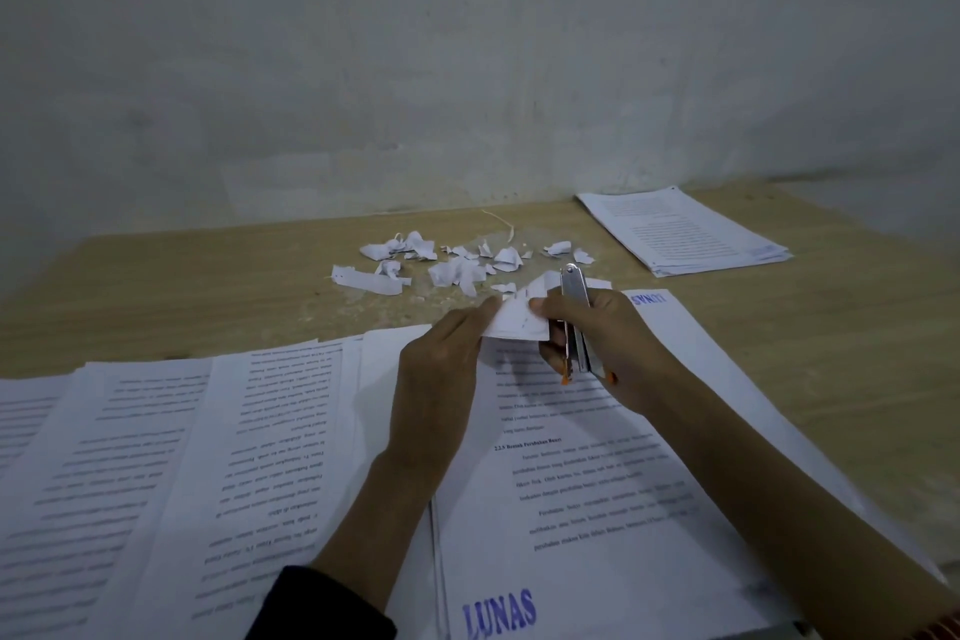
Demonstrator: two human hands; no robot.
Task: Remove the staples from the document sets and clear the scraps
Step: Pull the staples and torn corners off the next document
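Observation:
A printed document set [597, 483] stamped LUNAS lies in front of me on the wooden table [182, 286]. My left hand [441, 369] pinches a small white paper scrap [519, 322] at the set's far corner. My right hand [608, 348] pinches the same scrap with thumb and finger while its other fingers hold a silver stapler [577, 322] with orange trim upright. A heap of torn paper scraps [447, 263] lies just beyond my hands.
Several loose printed sheets [182, 457] fan out to the left of the set. A separate neat stack of pages [685, 231] sits at the far right near the grey wall [467, 68]. Bare wood shows on the right of the table.

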